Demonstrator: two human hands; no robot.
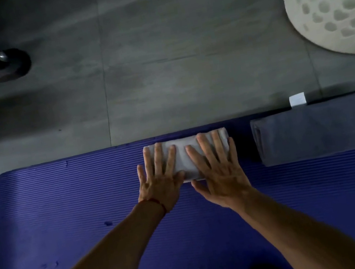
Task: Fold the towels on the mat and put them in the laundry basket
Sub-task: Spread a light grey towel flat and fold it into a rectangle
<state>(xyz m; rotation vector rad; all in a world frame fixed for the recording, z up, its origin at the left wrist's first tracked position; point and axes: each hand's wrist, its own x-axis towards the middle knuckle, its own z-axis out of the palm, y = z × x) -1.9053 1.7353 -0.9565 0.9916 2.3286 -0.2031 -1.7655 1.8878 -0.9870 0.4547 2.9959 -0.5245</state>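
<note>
A small light grey towel (184, 154), folded into a compact rectangle, lies near the far edge of the purple mat (67, 213). My left hand (161, 177) presses flat on its left half with straight fingers. My right hand (219, 169) presses flat on its right half, fingers spread. A larger dark grey folded towel (322, 129) with a white tag (297, 99) lies on the mat just to the right. The white perforated laundry basket (334, 4) stands on the floor at the far right.
Grey tiled floor (159, 66) stretches beyond the mat. A black metal frame with a round foot (8, 65) stands at the far left. The mat's left edge ends near the floor at the left.
</note>
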